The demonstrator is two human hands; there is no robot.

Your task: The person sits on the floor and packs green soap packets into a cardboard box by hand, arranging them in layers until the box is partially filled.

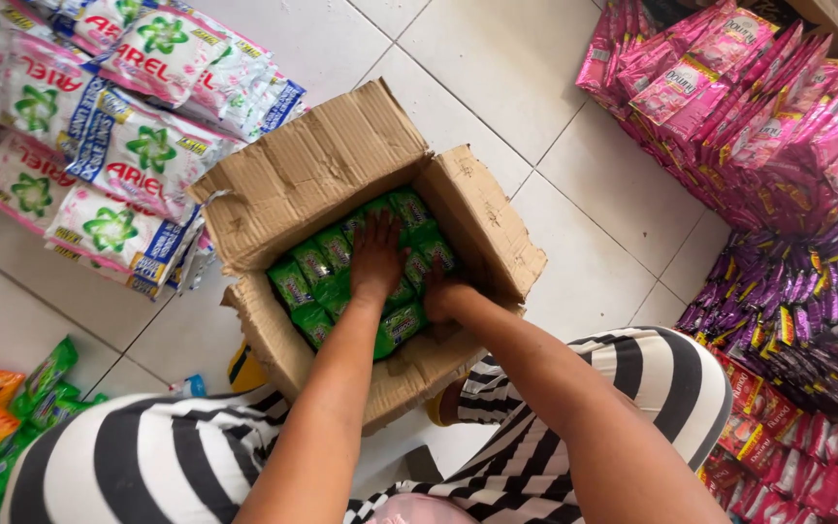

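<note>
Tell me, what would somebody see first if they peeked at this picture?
Right in the middle sits an open cardboard box on the white tiled floor, packed with shiny green sachets. The left hand lies flat on them, and the right hand digs in at the box's right side. Bright heaps surround it: white-and-pink packets at upper left, pink and purple ones along the right.

One cardboard box seen, four flaps open. Roughly a dozen green sachets counted inside; exact number hidden under two hands: left hand, right hand. About ten white detergent packs stacked on floor. Pink sachets, purple sachets, red sachets: too many for counting.
</note>
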